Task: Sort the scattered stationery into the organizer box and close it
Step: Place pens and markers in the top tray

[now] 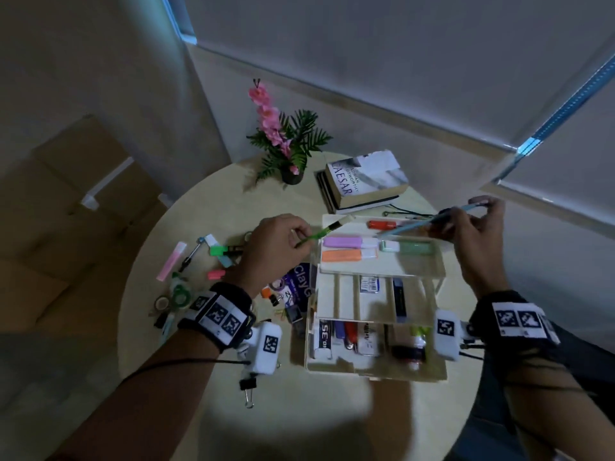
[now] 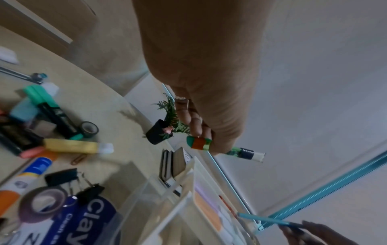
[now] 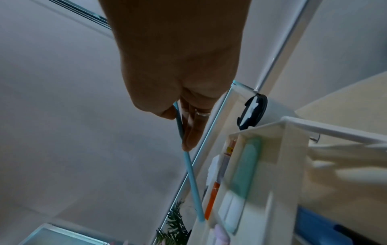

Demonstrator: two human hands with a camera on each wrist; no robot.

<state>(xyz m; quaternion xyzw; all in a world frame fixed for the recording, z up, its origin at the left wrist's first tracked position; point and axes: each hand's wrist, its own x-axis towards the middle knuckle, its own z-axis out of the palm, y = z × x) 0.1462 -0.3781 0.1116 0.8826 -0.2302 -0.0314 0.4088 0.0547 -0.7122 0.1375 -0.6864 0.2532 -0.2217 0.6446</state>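
A cream tiered organizer box (image 1: 379,277) stands open on the round table (image 1: 299,410), with pastel highlighters (image 1: 349,242) in its raised top tray. My left hand (image 1: 283,241) pinches a green patterned pencil (image 1: 324,231) with a white eraser end, just left of the top tray; the same pencil (image 2: 247,151) shows in the left wrist view. My right hand (image 1: 472,221) pinches a thin light-blue pen (image 1: 419,224) over the tray's back right; its tip (image 3: 200,215) points down toward the tray.
Loose stationery lies left of the box: pink highlighter (image 1: 171,261), green marker (image 1: 223,250), tape rolls (image 1: 176,296), a clay packet (image 1: 301,284), binder clips (image 2: 71,180). A potted plant (image 1: 289,144) and stacked books (image 1: 362,181) stand behind. A black cable lies behind the tray.
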